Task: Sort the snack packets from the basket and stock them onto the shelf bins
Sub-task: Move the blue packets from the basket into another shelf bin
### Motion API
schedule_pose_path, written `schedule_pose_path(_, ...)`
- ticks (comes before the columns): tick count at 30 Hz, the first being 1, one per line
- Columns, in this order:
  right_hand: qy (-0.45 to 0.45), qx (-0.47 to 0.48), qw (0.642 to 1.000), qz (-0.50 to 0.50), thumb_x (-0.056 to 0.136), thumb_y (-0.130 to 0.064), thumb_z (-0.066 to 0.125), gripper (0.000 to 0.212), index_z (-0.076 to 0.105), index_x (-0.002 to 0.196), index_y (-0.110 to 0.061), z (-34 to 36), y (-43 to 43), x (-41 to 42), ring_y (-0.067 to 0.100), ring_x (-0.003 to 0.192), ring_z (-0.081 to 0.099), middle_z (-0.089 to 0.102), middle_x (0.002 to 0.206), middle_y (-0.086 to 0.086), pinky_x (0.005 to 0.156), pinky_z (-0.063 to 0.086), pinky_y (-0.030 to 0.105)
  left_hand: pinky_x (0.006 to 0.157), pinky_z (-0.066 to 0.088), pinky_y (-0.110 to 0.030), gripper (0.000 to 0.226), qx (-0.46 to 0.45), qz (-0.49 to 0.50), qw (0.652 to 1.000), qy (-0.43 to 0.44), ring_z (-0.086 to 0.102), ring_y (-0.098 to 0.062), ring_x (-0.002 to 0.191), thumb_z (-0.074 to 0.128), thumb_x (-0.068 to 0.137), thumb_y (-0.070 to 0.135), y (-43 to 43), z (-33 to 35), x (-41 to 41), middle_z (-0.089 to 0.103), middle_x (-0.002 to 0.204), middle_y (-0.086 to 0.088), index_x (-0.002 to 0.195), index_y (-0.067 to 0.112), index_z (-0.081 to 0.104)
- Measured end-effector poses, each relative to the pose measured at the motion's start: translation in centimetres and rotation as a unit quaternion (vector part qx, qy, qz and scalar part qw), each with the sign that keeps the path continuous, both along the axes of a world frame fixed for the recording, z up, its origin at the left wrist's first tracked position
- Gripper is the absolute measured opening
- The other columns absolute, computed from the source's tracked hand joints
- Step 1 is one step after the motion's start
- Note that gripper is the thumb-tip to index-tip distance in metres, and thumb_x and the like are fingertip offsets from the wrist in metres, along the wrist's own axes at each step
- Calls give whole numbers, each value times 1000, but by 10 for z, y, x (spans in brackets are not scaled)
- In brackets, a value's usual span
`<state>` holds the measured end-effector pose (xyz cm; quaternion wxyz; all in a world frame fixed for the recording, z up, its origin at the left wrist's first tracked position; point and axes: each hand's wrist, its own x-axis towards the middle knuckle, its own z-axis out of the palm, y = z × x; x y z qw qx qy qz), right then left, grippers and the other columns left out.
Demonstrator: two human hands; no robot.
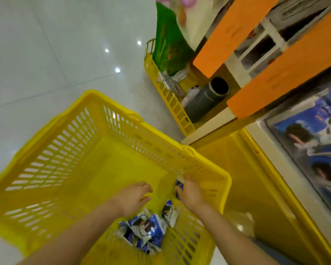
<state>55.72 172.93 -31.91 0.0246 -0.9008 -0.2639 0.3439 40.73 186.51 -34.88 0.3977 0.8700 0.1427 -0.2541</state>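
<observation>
Fingers [146, 188] of the left hand [132, 199] are loosely curled, empty, over the floor of the yellow slotted plastic basket [65, 150]. By its wall, a blue foil packet [179, 185] is touched by the right hand [191, 192]; grip unclear.

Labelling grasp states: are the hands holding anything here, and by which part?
Left hand holds nothing, open above the loose packets. Right hand lies over a blue packet by the basket wall; blur hides any grip.

Blue-white snack packets [147, 230] — heaped in yellow basket [52, 159].
</observation>
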Motion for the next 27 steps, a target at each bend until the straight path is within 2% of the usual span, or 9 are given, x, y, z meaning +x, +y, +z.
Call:
schedule_pose_path(2, -9, -53, 999, 3, 97, -23, 44, 42, 36, 137, -10, -21, 1, 2, 24, 130, 37, 37, 143, 10, 103, 26, 28, 97, 40, -31, 38, -53, 8, 997, 64, 47, -21, 119, 41, 99, 31, -10, -19, -3, 46, 133, -6, 133, 15, 42)
schedule_pose_path(5, 4, -91, 995, -42, 97, -18, 45, 43, 33, 136, -3, -41, 3, 1, 29, 123, 46, 38, 141, 17, 95, 38, 33, 78, 42, -26, 39, -124, 16, 984, 130, 53, -24, 103, 46, 98, 29, -27, -39, -9, 53, 126, -14, 131, 8, 44)
schedule_pose_path(9, 2, -122, 991, -54, 97, -20, 48, 46, 31, 135, -1, -58, 8, -3, 31, 114, 53, 50, 130, 19, 85, 43, 35, 79, 41, -28, 41, -142, 17, 978, 154, 53, -23, 103, 58, 89, 40, -47, -61, -18, 54, 116, -9, 122, 16, 51)
schedule_pose_path(11, 12, -106, 992, -62, 95, -20, 51, 48, 32, 135, -3, -63, 8, -3, 32, 112, 55, 52, 129, 19, 85, 44, 37, 70, 38, -23, 37, -147, 12, 978, 147, 51, -21, 91, 63, 85, 41, -52, -67, -20, 54, 108, -10, 113, 18, 53)
schedule_pose_path(14, 45, -78, 992, -92, 92, -15, 57, 49, 34, 134, -4, -65, 8, -2, 34, 115, 54, 52, 130, 18, 90, 44, 39, 79, 41, -29, 47, -159, 9, 975, 153, 54, -23, 100, 68, 82, 38, -58, -73, -22, 54, 115, -9, 120, 14, 53)
schedule_pose_path(18, 100, -27, 988, -111, 88, -13, 64, 55, 38, 136, -3, -56, 13, -1, 29, 121, 49, 49, 135, 16, 94, 40, 31, 65, 32, -29, 30, -188, 36, 969, 158, 37, -20, 73, 65, 86, 30, -55, -72, -19, 38, 76, -3, 90, 17, 38)
schedule_pose_path(20, 138, 11, 983, -122, 87, -11, 64, 55, 40, 135, -2, -45, 19, -3, 28, 118, 51, 52, 131, 16, 89, 41, 27, 57, 29, -23, 28, -214, 106, 957, 163, 33, -16, 66, 61, 89, 26, -46, -67, -18, 31, 71, 1, 83, 19, 34)
schedule_pose_path(23, 202, 76, 965, -147, 88, -10, 63, 46, 44, 130, -3, -21, 28, -8, 32, 108, 57, 56, 122, 16, 87, 48, 33, 48, 37, -17, 21, -266, 269, 914, 148, 43, -8, 62, 57, 92, 21, -27, -54, -14, 40, 76, 1, 87, 20, 37)
schedule_pose_path(27, 242, 169, 936, -190, 87, -7, 63, 31, 53, 116, -5, 13, 33, -11, 27, 99, 63, 64, 112, 18, 82, 51, 32, 51, 53, -23, 29, -324, 513, 786, 117, 57, -14, 80, 58, 92, 17, -14, -25, -5, 50, 104, -7, 114, 10, 40)
